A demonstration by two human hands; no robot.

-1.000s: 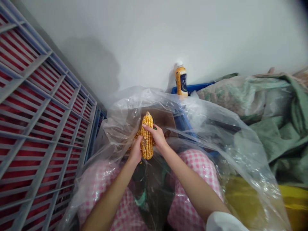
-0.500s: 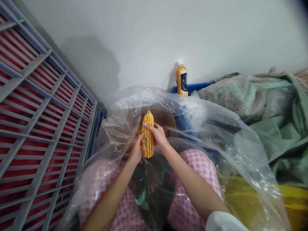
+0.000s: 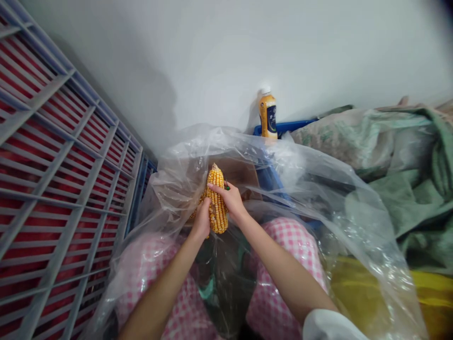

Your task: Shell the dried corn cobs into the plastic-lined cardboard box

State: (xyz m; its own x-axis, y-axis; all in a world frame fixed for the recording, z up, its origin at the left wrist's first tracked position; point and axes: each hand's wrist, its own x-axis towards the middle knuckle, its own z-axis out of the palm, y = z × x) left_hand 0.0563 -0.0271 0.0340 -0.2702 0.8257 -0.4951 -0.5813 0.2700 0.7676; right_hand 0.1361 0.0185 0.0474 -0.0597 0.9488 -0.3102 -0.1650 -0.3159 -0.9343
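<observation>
Corn cob (image 3: 218, 211): tip has swung left since the earlier frame, base nudging right; held between both hands, above the plastic!
Plastic sheet (image 3: 311, 184): clear, crinkled, draped over both knees (image 3: 293, 241).
Slatted crate (image 3: 82, 205): looming along the left, red showing through.
Bottle (image 3: 268, 113): yonder by the wall (image 3: 219, 61), well apart from the cob.
Right hand (image 3: 231, 200): thumb across the cob's upper front.
Left hand (image 3: 201, 219): thumb against its left flank, gripping; other fingers hidden.

1 head view, close above knees (image 3: 292, 241), facing forward, down toward wall (image 3: 219, 61)
</observation>
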